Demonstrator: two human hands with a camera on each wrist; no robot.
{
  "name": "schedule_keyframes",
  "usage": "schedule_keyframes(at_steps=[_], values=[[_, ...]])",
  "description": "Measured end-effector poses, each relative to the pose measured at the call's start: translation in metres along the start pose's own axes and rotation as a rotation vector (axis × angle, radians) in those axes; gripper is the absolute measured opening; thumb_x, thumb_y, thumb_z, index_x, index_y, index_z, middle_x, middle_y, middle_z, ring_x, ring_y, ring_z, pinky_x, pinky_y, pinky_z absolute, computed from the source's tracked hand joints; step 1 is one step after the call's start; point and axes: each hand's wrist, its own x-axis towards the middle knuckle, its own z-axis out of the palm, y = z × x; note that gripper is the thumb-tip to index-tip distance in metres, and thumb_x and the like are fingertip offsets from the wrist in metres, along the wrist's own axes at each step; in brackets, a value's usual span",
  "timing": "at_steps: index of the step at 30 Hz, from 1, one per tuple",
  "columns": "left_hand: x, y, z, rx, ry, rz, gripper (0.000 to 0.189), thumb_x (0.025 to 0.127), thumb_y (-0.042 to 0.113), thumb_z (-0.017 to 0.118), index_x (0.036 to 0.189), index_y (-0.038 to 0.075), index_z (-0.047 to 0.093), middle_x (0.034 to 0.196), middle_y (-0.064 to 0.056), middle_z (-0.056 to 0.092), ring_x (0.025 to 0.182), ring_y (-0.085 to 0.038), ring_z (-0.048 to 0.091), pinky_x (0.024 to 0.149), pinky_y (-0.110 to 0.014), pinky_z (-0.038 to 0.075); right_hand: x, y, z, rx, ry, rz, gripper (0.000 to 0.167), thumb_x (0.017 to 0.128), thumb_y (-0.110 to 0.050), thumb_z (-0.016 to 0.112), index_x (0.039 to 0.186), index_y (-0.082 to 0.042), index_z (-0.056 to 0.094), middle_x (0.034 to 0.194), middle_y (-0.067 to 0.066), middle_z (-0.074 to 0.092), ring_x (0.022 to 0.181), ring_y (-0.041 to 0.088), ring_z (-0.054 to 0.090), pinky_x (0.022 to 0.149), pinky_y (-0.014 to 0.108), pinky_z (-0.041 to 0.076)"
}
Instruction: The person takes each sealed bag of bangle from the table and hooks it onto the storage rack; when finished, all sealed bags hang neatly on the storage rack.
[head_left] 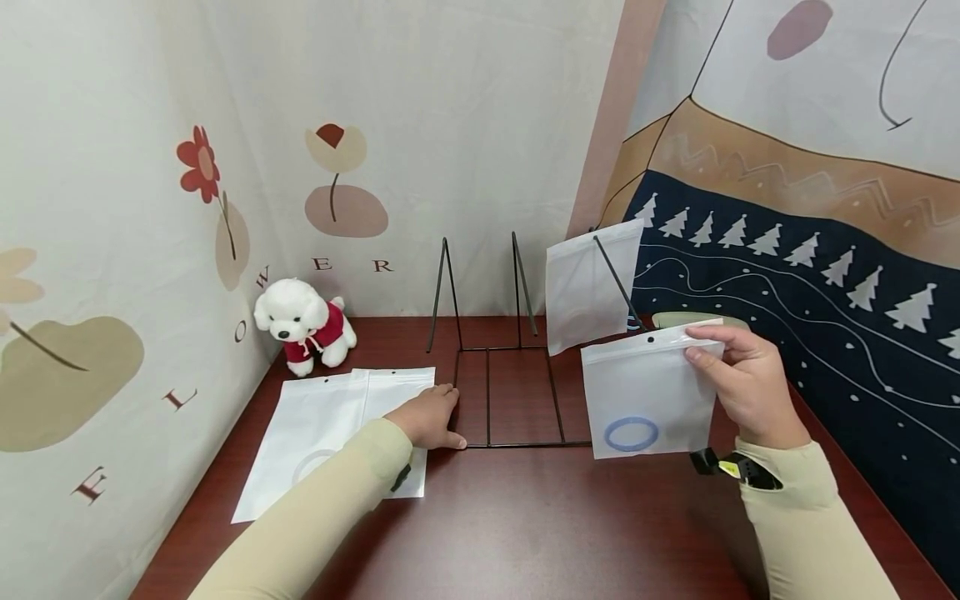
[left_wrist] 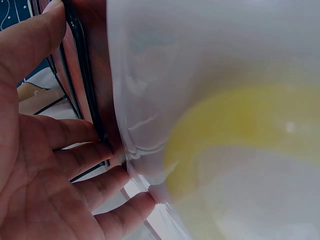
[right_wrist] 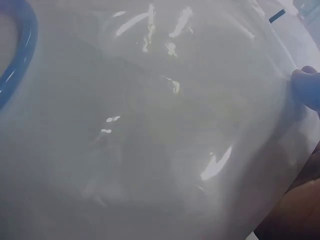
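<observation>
Right grip [head_left: 750, 385] has the blue-ring bag [head_left: 651, 392] pinched at its top corner, thumb against fingers, probably so the punched hole [head_left: 650, 339] is clear near the prong [head_left: 619, 283]. Left grip [head_left: 424, 417] is loosely spread against the rack [head_left: 488, 400], likely bracing it on the table [head_left: 540, 517].

The bag [head_left: 667, 387] shows white, the ring [head_left: 632, 447] blue, the rack [head_left: 488, 400] is black, the table [head_left: 570, 525] reddish-brown, and navy cloth [head_left: 885, 450] flaunts white trees [head_left: 912, 310]!

Pale khaki sleeves [head_left: 322, 508], black wristband [head_left: 761, 474] with yellow patch [head_left: 729, 469].
</observation>
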Motion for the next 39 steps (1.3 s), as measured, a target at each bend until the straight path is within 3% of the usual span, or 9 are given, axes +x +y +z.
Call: schedule_keyframes(at_steps=[10,18,28,39], values=[[-0.002,0.000,-0.002,-0.005,-0.005,-0.007,0.096,0.092,0.049,0.080,0.159,-0.007,0.039,0.167,-0.026,0.034,0.157,-0.043,0.031,0.128,-0.051,0.030,-0.007,-0.016,0.008,0.097,-0.013,-0.044,0.023,0.095,-0.002,0.076,0.119,0.000,0.078,0.115,0.001,0.078,0.089,0.011,0.074,0.073,0.021,0.063],[-0.002,0.001,-0.001,-0.002,-0.004,0.000,0.096,0.092,0.047,0.081,0.158,-0.008,0.039,0.166,-0.027,0.035,0.156,-0.043,0.032,0.128,-0.050,0.031,-0.013,-0.020,0.015,0.155,-0.033,-0.094,0.027,0.094,0.012,0.070,0.116,0.000,0.079,0.115,0.003,0.077,0.085,0.012,0.073,0.068,0.020,0.061],[-0.001,0.001,-0.001,0.001,-0.004,0.000,0.096,0.092,0.048,0.081,0.158,-0.008,0.040,0.166,-0.027,0.036,0.156,-0.042,0.032,0.128,-0.050,0.030,-0.018,-0.024,0.031,0.219,-0.092,-0.182,0.030,0.093,0.019,0.066,0.119,0.009,0.074,0.113,-0.001,0.078,0.088,0.008,0.075,0.071,0.020,0.062],[-0.001,0.002,-0.001,0.006,-0.008,-0.005,0.096,0.092,0.049,0.080,0.158,-0.007,0.039,0.167,-0.026,0.035,0.157,-0.042,0.031,0.128,-0.050,0.030,-0.024,-0.030,0.053,0.209,-0.106,-0.179,0.027,0.092,0.018,0.067,0.117,0.008,0.074,0.110,-0.005,0.079,0.087,0.007,0.074,0.067,0.020,0.061]])
